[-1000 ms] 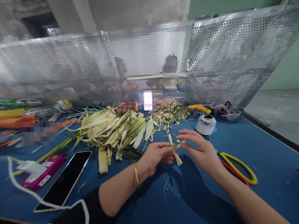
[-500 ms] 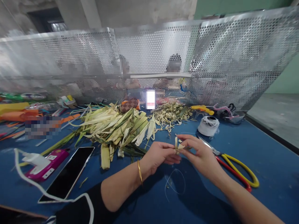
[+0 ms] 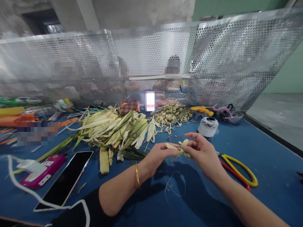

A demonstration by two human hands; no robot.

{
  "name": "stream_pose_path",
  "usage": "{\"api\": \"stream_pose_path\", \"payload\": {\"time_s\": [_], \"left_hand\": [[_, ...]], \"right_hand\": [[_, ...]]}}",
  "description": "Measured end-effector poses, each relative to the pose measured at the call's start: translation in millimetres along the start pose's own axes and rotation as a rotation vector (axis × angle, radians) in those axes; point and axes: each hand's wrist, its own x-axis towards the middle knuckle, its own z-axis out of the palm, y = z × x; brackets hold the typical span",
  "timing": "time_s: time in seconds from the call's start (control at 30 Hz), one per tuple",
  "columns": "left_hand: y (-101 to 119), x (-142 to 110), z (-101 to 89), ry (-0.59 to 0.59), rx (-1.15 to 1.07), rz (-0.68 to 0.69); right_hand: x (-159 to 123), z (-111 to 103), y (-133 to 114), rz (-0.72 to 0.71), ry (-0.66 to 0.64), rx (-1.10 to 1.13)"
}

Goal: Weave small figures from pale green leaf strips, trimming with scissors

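Observation:
Between the fingertips of both hands is a small pale-green knotted piece of corn husk [image 3: 184, 147]. My left hand [image 3: 157, 156], with a gold bangle at its wrist, pinches the piece from the left between thumb and fingers. From the right, my right hand [image 3: 201, 153] grips it with thumb and index finger, its other fingers partly raised. Red-and-yellow-handled scissors [image 3: 248, 170] lie beside my right forearm, their blades mostly hidden by the hand. A spool of white thread [image 3: 207, 127] stands behind that hand. Below the hands, a thin clear thread [image 3: 176, 183] lies looped on the blue table [image 3: 189, 211].
A large heap of corn husks [image 3: 115, 129] lies left of centre, with small curled husk pieces [image 3: 170, 116] behind. At left are a phone [image 3: 67, 178], a purple power strip [image 3: 44, 173] and a white cable [image 3: 26, 190]. A perforated screen [image 3: 151, 47] crosses the back; people sit behind it.
The husk piece has been turned in my fingers, and a pale strip now points left over my left hand. My right fingers have lifted slightly. The whole view has shifted a little.

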Motion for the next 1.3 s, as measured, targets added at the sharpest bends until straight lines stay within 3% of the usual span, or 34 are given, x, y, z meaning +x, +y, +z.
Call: {"api": "stream_pose_path", "payload": {"time_s": [0.13,0.33,0.57,0.8,0.93,1.13,1.3], "left_hand": [[-9.0,2.7,7.6,0.035,-0.155,0.078],[-23.1,6.5,15.2,0.140,-0.232,0.129],[-20.2,7.6,11.3,0.159,-0.179,0.153],[-14.9,6.2,12.3,0.166,-0.207,0.098],[-13.9,6.1,12.1,0.208,-0.201,0.104],[-11.2,7.2,7.5,0.238,-0.118,0.086],[-8.9,7.4,1.6,0.167,-0.099,0.031]], "right_hand": [[-2.3,5.7,-5.6,0.065,0.098,0.164],[-10.1,14.3,1.7,0.045,0.169,0.223],[-10.4,16.8,10.0,0.053,0.157,0.222],[-7.6,11.6,8.2,-0.014,0.092,0.065],[-5.9,5.8,8.0,-0.158,0.020,-0.142],[-0.1,-8.0,3.9,-0.469,-0.224,-0.511],[2.6,-14.9,-2.6,-0.610,-0.302,-0.683]]}}
